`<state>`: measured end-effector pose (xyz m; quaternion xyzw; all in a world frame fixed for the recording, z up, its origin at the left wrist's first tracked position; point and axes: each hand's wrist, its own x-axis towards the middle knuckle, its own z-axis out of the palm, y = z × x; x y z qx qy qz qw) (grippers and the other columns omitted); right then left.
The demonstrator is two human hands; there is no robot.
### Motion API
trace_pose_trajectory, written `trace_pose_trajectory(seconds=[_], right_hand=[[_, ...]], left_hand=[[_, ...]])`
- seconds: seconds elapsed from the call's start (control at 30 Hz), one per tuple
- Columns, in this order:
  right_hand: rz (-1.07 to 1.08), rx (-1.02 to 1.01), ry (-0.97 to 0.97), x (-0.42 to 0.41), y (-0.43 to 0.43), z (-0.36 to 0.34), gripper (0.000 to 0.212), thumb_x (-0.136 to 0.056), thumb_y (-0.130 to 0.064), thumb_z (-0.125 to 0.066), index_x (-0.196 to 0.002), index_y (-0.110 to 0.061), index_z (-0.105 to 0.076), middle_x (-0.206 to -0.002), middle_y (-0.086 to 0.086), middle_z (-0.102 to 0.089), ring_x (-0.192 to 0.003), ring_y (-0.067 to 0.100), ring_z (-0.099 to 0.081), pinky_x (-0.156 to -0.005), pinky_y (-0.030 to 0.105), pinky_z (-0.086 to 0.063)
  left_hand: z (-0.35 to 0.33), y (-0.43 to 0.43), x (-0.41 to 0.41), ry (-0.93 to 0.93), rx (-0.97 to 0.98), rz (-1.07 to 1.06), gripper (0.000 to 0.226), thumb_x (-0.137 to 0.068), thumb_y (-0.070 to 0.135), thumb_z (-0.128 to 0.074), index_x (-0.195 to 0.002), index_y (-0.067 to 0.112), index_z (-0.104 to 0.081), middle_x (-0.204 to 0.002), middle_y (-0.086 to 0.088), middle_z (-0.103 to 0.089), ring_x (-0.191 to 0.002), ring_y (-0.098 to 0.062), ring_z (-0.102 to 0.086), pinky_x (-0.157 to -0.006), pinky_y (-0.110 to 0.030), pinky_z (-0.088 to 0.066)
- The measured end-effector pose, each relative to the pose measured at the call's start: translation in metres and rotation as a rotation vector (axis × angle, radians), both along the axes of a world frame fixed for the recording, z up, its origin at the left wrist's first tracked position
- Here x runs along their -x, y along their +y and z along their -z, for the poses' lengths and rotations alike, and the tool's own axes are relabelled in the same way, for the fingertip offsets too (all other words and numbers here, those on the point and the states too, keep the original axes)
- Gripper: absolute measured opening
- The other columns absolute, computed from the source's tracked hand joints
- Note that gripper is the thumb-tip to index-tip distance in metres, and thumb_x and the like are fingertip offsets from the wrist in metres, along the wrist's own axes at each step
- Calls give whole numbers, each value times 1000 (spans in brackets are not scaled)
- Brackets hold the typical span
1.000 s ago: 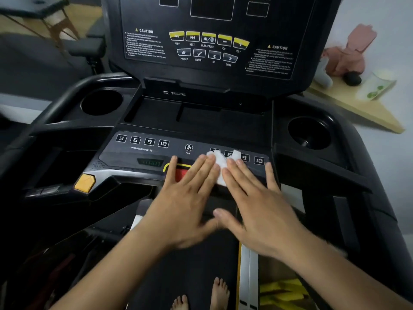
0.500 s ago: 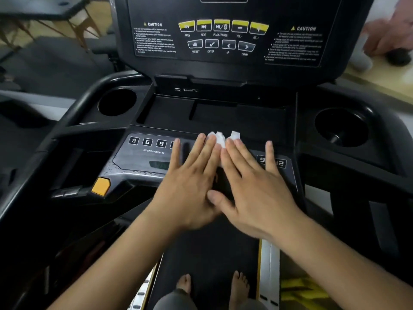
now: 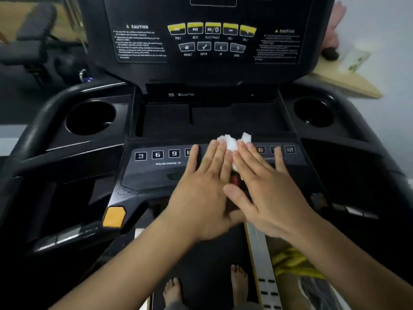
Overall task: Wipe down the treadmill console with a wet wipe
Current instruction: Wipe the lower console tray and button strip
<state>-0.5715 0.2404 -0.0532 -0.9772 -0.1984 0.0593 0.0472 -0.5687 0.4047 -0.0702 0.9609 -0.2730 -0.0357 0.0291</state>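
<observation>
Wipe (image 3: pixel 230 140) lies under left hand (image 3: pixel 201 198) and right hand (image 3: pixel 267 198).

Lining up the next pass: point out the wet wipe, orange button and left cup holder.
wet wipe (image 3: pixel 230 141): head view, bunched white upper part.
orange button (image 3: pixel 114 217): head view, its top face.
left cup holder (image 3: pixel 90 121): head view, its dark interior.

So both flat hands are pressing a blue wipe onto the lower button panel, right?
Not blue: the head view shows a white wipe. The left hand and right hand do press it flat onto the lower button panel.
</observation>
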Motion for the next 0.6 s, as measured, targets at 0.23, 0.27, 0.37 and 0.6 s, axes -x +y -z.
trace_pose_trajectory(seconds=[0.23,0.27,0.37,0.6], right_hand=[[99,-105,7,-12,15,-5,92,-84,-71,16,-154,-18,-12,-162,-4,-4,-146,3,6,-118,55,6],[107,-101,-1,-14,18,-6,90,-85,-70,14,-154,-18,-13,-162,-3,-4,-147,4,6,-118,54,6],[81,-32,-5,6,23,-3,87,-87,-69,12,-154,-19,-9,-162,-3,0,-147,5,9,-118,55,5],[64,23,-36,-7,20,-4,85,-87,-66,16,-154,-22,-9,-162,-4,8,-146,7,17,-117,57,6]], left_hand=[[4,12,-14,-76,117,24,103,-84,78,-10,-154,4,2,-162,-15,5,-150,-27,11,-121,-51,1],[3,12,-16,-76,138,17,100,-84,76,-9,-154,5,2,-162,-15,5,-150,-27,11,-121,-50,1],[10,18,2,-87,200,30,94,-87,71,-12,-153,6,-1,-162,-16,1,-150,-30,8,-121,-51,-3],[5,11,-7,-163,82,-7,92,-89,70,-16,-151,2,-3,-161,-20,-6,-149,-33,9,-120,-56,1]])
